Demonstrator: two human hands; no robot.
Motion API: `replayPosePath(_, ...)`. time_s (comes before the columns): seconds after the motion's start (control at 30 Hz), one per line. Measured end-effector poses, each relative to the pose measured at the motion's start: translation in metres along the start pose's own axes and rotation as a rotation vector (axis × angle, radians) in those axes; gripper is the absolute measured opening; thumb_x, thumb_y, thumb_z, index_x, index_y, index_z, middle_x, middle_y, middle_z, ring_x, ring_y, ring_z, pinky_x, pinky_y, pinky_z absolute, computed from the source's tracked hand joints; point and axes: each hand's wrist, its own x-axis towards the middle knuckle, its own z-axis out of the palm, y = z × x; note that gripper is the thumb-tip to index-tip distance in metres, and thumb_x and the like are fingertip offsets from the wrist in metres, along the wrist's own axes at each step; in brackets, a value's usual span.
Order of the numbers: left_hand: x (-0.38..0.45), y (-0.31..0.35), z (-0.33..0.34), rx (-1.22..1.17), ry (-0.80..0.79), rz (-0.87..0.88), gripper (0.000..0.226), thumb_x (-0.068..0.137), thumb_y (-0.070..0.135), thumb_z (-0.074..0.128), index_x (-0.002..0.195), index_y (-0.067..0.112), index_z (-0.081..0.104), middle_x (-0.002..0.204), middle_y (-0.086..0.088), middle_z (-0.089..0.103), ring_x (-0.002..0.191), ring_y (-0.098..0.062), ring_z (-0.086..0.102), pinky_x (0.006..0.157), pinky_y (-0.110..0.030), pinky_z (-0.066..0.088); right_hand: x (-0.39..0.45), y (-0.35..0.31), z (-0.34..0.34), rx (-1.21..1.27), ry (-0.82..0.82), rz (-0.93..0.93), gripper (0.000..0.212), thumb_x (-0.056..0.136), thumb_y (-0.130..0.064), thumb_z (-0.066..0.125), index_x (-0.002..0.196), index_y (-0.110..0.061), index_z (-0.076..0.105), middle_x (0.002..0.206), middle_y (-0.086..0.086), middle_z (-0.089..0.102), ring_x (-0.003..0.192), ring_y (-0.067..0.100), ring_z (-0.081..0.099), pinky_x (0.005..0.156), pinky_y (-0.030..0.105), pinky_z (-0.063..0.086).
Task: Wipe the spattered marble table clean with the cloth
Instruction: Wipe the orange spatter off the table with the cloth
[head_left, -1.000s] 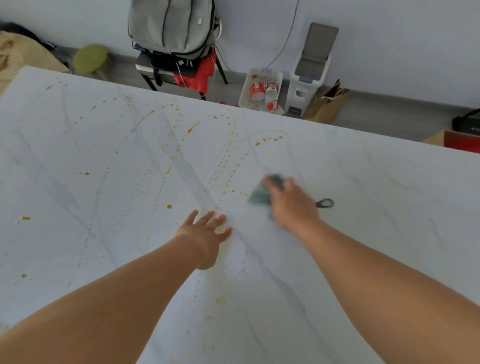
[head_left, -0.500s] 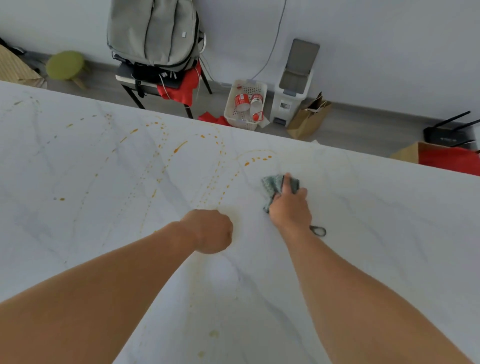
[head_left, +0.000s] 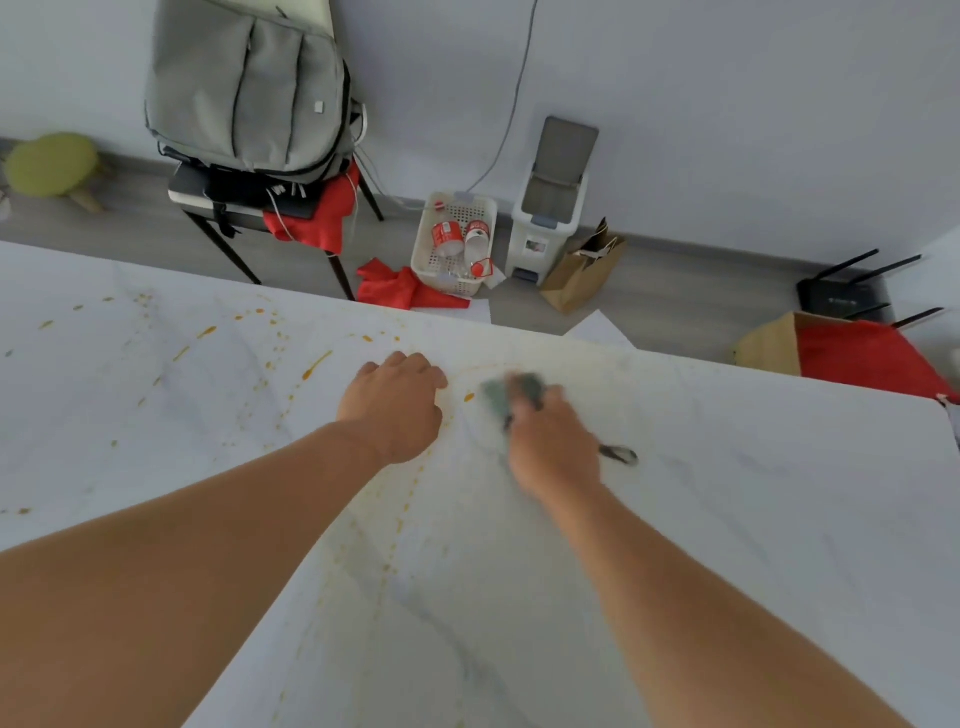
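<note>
The white marble table (head_left: 727, 519) carries orange spatter (head_left: 317, 365) in dotted arcs, mostly left of centre and between my arms. My right hand (head_left: 553, 441) presses a grey-green cloth (head_left: 496, 397) onto the marble near the far edge; hand and cloth are motion-blurred. A dark loop (head_left: 621, 454) of the cloth trails to the right of the wrist. My left hand (head_left: 397, 410) rests on the table just left of the cloth, fingers curled in a loose fist, holding nothing. One orange drop (head_left: 469, 397) lies between the two hands.
Beyond the table's far edge stand a chair with a grey backpack (head_left: 249, 88), a white basket (head_left: 454, 244), a small white bin (head_left: 550, 208), a brown paper bag (head_left: 582, 270) and a cardboard box with red cloth (head_left: 852, 353). A green stool (head_left: 52, 163) sits far left.
My right hand has pushed the cloth farther toward the table's far edge, wiping over the spatter arc there. My left hand went from spread to a fist and slid forward too.
</note>
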Motion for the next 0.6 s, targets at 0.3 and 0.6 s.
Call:
replayPosePath(0.3, 0.058, 0.014, 0.003, 0.135, -0.19, -0.004, 0.075, 0.098, 0.027, 0.038, 0.165, 0.031, 0.006, 0.173, 0.01, -0.008, 0.158, -0.013, -0.013, 0.127, -0.048, -0.009, 0.063, 0.036, -0.027, 0.159, 0.122, 0.528, 0.08, 0.098, -0.032, 0.053, 0.164, -0.032, 0.007, 0.145, 0.018, 0.031, 0.12, 0.04, 0.054, 0.095, 0.051, 0.049)
replayPosePath(0.6, 0.067, -0.009, -0.015, -0.449, 0.111, -0.242, 0.056, 0.095, 0.006, 0.038, 0.133, 0.037, 0.065, 0.156, 0.001, 0.05, 0.146, -0.014, 0.039, 0.127, -0.04, 0.011, 0.043, -0.067, 0.013, 0.024, 0.019, 0.023, 0.075, 0.1, -0.032, 0.05, 0.163, -0.039, 0.01, 0.137, 0.011, 0.034, 0.112, 0.031, 0.051, 0.083, 0.042, 0.048)
